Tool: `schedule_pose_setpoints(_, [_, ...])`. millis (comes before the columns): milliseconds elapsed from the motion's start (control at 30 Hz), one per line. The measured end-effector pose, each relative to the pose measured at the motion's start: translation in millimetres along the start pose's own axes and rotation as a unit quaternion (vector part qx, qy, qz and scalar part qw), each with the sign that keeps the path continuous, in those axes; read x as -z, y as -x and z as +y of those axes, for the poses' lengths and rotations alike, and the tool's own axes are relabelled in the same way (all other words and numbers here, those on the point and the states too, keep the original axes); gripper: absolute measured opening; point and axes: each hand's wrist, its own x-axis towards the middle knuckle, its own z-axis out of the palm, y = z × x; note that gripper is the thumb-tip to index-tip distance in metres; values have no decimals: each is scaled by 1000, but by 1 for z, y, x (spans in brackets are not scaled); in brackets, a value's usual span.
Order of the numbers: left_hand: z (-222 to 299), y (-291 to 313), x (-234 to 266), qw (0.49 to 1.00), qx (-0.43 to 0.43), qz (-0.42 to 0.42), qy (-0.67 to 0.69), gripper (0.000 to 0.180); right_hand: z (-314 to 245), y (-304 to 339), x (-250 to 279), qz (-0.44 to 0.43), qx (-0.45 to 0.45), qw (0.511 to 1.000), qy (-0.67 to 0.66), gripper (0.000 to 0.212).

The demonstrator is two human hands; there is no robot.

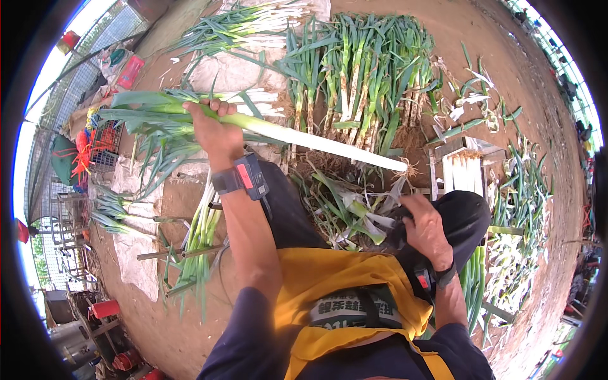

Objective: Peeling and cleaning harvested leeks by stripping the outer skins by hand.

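My left hand (218,126) is wrapped round a long leek (316,140) just below its green leaves. Its white shank slants down to the right, with the small root tuft (408,170) at the far end. Beneath that tuft my right hand (427,229) is held over my knee, thumb and fingers apart. A pale strip of loose skin (398,190) hangs between the roots and these fingers; I see no clear grip on it. Stripped leaves and skins (358,212) lie heaped between my legs.
Ahead stands a dense row of unpeeled leeks (373,69) with soil on their roots. Cleaned leeks (253,25) lie on sacking at the far left. A wooden box (472,149) holds white shanks at the right, beside a leaf pile (522,209). More leeks (206,221) rest on a rack at left.
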Motion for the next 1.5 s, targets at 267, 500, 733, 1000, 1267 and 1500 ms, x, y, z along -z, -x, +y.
schedule_pose_setpoints(267, [-16,13,-18,1000,5,5,-28,43,37,-36,-29,85,-20,996,12,42])
schedule_pose_setpoints(500, [-11,18,-14,992,-40,-52,-108,54,20,-26,-38,-77,-88,969,-216,16])
schedule_pose_setpoints(733, [-3,21,-14,877,-230,-95,-411,62,-13,-91,-49,3,-21,980,-196,19])
schedule_pose_setpoints(1000, [-19,26,-30,832,-295,-57,-466,66,-84,-251,-136,-55,12,983,-174,49])
schedule_pose_setpoints(1267, [-13,35,-35,892,-156,-113,-408,48,64,-181,-222,-65,-188,966,-164,29])
schedule_pose_setpoints(1500, [-25,44,-36,876,-89,-139,-453,36,157,-170,-293,-33,-445,850,-280,34])
